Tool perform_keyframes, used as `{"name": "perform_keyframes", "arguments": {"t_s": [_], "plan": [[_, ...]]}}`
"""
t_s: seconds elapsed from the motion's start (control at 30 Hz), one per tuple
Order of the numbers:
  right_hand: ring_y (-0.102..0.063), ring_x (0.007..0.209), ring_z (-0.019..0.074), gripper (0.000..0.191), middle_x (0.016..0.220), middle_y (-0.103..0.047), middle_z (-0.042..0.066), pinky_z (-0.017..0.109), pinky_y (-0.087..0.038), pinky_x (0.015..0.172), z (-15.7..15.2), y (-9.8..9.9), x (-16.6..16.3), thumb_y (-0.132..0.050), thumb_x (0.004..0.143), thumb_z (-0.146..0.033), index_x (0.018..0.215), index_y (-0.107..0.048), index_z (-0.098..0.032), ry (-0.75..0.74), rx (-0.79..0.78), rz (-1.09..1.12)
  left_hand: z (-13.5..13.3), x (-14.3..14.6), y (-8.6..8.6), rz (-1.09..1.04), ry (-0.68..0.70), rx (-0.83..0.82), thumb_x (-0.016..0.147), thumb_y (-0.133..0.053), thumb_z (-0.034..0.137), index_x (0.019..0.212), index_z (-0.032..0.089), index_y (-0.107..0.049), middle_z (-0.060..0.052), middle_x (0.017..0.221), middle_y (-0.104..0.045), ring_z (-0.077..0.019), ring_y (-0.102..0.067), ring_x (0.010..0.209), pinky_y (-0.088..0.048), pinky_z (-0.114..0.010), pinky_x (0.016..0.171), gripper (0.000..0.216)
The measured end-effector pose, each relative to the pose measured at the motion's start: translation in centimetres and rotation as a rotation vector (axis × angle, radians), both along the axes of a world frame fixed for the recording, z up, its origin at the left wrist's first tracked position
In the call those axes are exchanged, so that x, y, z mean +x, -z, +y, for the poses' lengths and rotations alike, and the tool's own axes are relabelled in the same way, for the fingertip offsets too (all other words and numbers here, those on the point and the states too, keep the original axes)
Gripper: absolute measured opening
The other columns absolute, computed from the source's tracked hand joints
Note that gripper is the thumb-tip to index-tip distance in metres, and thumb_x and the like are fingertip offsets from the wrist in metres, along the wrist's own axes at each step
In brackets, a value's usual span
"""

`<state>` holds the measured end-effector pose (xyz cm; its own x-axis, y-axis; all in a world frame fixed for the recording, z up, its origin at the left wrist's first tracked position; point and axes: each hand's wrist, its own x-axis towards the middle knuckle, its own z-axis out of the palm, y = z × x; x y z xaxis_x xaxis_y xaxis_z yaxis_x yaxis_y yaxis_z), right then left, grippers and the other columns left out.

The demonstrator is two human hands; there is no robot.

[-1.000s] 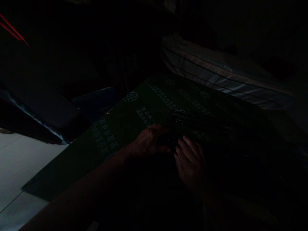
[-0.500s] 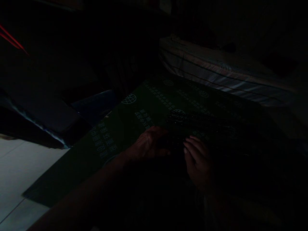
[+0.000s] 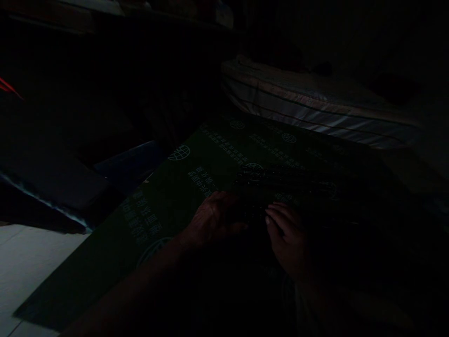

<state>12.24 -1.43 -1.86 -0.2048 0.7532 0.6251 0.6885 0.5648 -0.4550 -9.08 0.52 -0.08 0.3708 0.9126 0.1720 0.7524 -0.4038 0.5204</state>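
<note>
The scene is very dark. My left hand (image 3: pixel 213 215) is curled at one end of a black object (image 3: pixel 255 211) with small glints on it. At its other end, my right hand (image 3: pixel 286 229) has bent fingers and thumb drawn together against it. What the object is cannot be made out. Just beyond lies a bundle of long black pieces (image 3: pixel 280 180) with shiny spots. Both lie over a green board (image 3: pixel 182 192) printed with pale globe marks and characters. Shadow hides the area below my right hand.
At the back right is a striped, mattress-like pad (image 3: pixel 315 105). To the left are a dark blue box-like thing (image 3: pixel 129 161) and a dark covered surface (image 3: pixel 45 187). Pale floor tiles (image 3: pixel 28 257) show at the lower left; a red strip (image 3: pixel 9 86) is at the left edge.
The view has shifted slightly, so the board and surroundings sit a little further left and mostly lower. Both hands keep nearly the same pose at the dark object.
</note>
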Motion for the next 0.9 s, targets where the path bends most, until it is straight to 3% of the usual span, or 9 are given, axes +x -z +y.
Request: {"name": "perform_keyframes", "arguments": {"t_s": [0.33, 0.9], "plan": [[-0.060, 0.101, 0.0220, 0.021, 0.099, -0.068, 0.008, 0.044, -0.051, 0.088, 0.17, 0.48, -0.04, -0.051, 0.085, -0.016, 0.098, -0.067, -0.019, 0.015, -0.023, 0.005, -0.03, -0.07, 0.35, 0.010, -0.004, 0.018, 0.076, -0.063, 0.052, 0.117, 0.019, -0.054, -0.008, 0.115, -0.061, -0.0251, -0.056, 0.103, -0.046, -0.039, 0.088, 0.054], [-0.060, 0.099, 0.0215, 0.019, 0.096, -0.069, 0.009, 0.041, -0.048, 0.088, 0.72, 0.20, -0.48, -0.051, 0.085, -0.018, 0.092, -0.068, -0.017, 0.046, 0.012, -0.005, 0.53, -0.12, 0.28, 0.080, -0.023, 0.041, 0.076, -0.056, 0.057, 0.118, 0.018, -0.056, -0.009, 0.114, -0.062, -0.0268, -0.056, 0.105, -0.046, -0.039, 0.089, 0.057]]}}
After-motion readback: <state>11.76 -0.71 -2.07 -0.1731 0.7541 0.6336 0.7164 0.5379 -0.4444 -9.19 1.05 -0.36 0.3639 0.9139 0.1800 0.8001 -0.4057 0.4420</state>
